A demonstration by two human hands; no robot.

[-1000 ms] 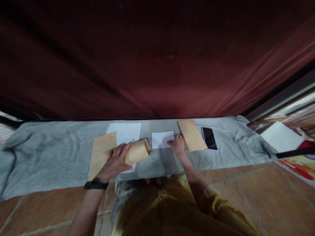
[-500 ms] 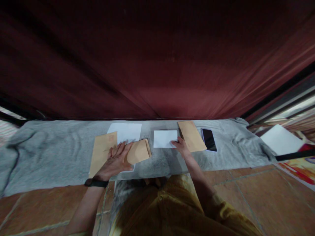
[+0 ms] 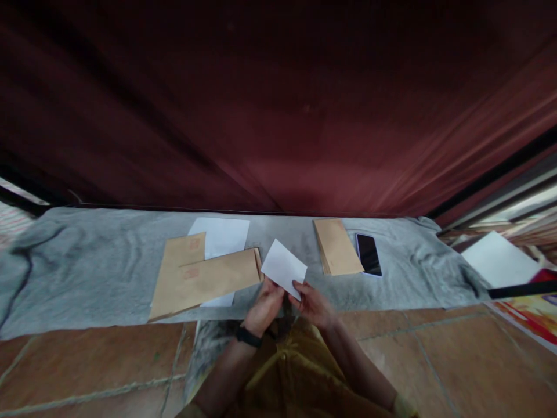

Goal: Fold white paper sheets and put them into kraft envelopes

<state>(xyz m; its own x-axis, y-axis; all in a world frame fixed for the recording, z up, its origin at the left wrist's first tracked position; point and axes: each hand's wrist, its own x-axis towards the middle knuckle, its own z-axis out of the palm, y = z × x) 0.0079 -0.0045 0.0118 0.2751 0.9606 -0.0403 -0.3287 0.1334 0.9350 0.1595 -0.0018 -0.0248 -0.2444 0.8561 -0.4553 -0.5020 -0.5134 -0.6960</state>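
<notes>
A folded white sheet of paper (image 3: 284, 266) is held tilted above the near part of the grey cloth. My left hand (image 3: 266, 303) grips its lower left edge, a dark band round the wrist. On its lower right corner, my right hand (image 3: 311, 303) pinches it between thumb and fingers. Left of the paper lie overlapping brown envelopes (image 3: 226, 269), close to my left hand. Under them a larger white sheet (image 3: 225, 232) shows in part. More brown envelopes (image 3: 342, 247) are stacked to the right of my hands.
Beside the right stack lies a phone (image 3: 369, 254) with a dark screen. Grey cloth (image 3: 113, 261) covers the long narrow surface, a dark red curtain (image 3: 278, 145) rising behind it. At far right are a white sheet (image 3: 500, 261) and a colourful printed item (image 3: 528, 310).
The white paper has been lifted off the cloth and turned, drawn toward me. My left hand has left the brown envelopes and moved right to take hold of the paper too.
</notes>
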